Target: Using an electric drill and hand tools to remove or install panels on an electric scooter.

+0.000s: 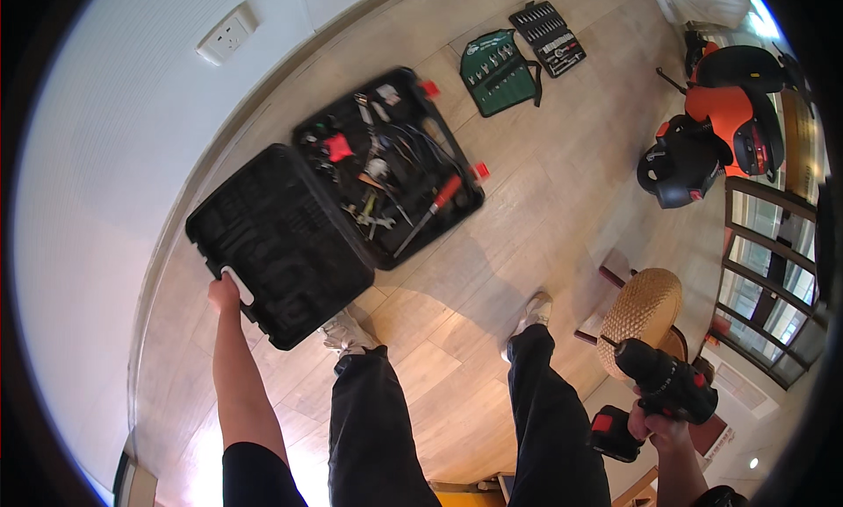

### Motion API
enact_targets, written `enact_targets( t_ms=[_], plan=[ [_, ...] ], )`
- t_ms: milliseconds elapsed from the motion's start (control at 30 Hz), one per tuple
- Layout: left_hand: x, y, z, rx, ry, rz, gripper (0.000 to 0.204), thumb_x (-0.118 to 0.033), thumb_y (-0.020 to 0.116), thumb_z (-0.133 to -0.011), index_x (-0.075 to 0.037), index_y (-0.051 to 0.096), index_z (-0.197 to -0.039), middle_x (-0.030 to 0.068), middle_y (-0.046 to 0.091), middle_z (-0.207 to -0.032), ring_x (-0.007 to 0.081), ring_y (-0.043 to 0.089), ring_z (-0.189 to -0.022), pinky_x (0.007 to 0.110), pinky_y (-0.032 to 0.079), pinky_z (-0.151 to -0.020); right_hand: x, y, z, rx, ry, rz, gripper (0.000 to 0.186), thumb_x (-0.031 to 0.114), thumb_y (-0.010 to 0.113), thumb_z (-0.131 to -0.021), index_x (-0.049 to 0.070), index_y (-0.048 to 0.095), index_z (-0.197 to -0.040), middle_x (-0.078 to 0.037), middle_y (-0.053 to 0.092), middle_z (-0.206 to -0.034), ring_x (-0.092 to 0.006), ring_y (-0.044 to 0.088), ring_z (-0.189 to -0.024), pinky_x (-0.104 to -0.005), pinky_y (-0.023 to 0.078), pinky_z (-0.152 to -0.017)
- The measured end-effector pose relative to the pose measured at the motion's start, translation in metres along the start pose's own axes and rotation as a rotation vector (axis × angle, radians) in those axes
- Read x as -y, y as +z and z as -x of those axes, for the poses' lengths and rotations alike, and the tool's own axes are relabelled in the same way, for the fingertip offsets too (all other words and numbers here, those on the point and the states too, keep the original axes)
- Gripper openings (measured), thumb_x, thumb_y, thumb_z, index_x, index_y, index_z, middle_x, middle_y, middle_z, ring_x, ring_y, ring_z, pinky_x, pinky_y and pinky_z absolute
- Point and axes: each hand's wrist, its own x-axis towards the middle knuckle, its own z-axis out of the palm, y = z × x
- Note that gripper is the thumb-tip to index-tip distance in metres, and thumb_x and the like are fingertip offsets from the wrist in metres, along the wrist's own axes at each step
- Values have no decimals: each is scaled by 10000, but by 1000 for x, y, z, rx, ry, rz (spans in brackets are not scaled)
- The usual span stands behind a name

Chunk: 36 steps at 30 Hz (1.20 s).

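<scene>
My left hand [223,293] is closed on the pale handle of an open black toolbox [277,244], at the edge of its lid beside my left shoe. The far half holds loose tools, among them a red-handled screwdriver [443,194], silver wrenches [373,220] and a small red item [337,147]; some are hard to make out. At lower right, my right hand [659,428] grips a black cordless drill [667,384] with red accents and a bit pointing up and left, held above a round woven-top stool.
A green wrench roll [492,94] and a black socket case [549,37] lie beyond the toolbox. A woven stool [637,301] stands right of my right foot. An orange and black wheeled object [716,112] is at upper right. A white wall with an outlet [226,35] borders the left.
</scene>
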Motion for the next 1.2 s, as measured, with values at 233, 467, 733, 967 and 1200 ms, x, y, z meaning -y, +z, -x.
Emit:
enact_targets(
  t_ms=[233,467,733,967,1200],
  plan=[
    [58,14,-35,43,-155,103,661,-535,547,-900,60,706,-1142,291,690,-1166,442,658,-1116,522,513,-961,-1,15,-7,-10,12,70,626,151,743,-779,-8,534,-1347,-106,592,-617,-185,543,-473,-307,463,-489],
    [60,12,-49,207,-246,215,665,-568,574,-900,50,711,-1104,202,736,-967,340,729,-769,443,577,-626,-16,7,-3,18,33,18,615,176,738,-803,8,532,-1358,-90,599,-633,-171,536,-486,-313,466,-514],
    [64,27,-43,491,-170,388,280,-344,697,-886,-93,616,-793,31,470,-580,177,430,-427,346,338,-390,-37,-15,12,-83,105,-61,494,149,760,-807,22,608,-1260,-61,600,-663,-152,533,-512,-301,454,-514],
    [110,-116,148,944,-175,602,275,-130,495,-977,-139,568,-713,14,486,-582,138,496,-506,283,434,-455,-40,-42,65,24,-148,-33,246,82,752,-892,31,667,-1118,-56,699,-994,-185,677,-867,-316,559,-823],
    [-33,-354,319,973,149,425,252,83,466,-900,4,596,-1102,95,627,-823,196,609,-652,304,542,-611,-42,-89,128,-138,-262,-437,230,112,816,-847,70,722,-1052,-7,711,-834,-88,660,-751,-276,558,-733]
  ],
)
